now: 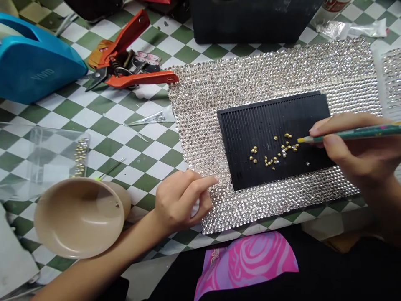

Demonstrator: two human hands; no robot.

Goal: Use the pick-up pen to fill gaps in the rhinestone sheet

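Note:
A black ridged tray [250, 125] lies on a glittering rhinestone mat [200, 100]. Several small gold and clear stones [285, 148] are scattered over its ridges. My right hand [360, 150] pinches a green pencil-like stick [351, 133], whose yellow tip points left beside the stones. At the mat's lower left corner rests my left hand [184, 198], its fingers curled around something whitish, mostly hidden, with the index finger reaching toward the tray's edge.
A beige cup [79, 221] stands by my left forearm, near a clear plastic box [50, 154]. Behind are orange-handled pruners [125, 77], a blue tape dispenser [40, 62] and a black bin [247, 21]. A pink-purple packet [250, 263] lies on my lap.

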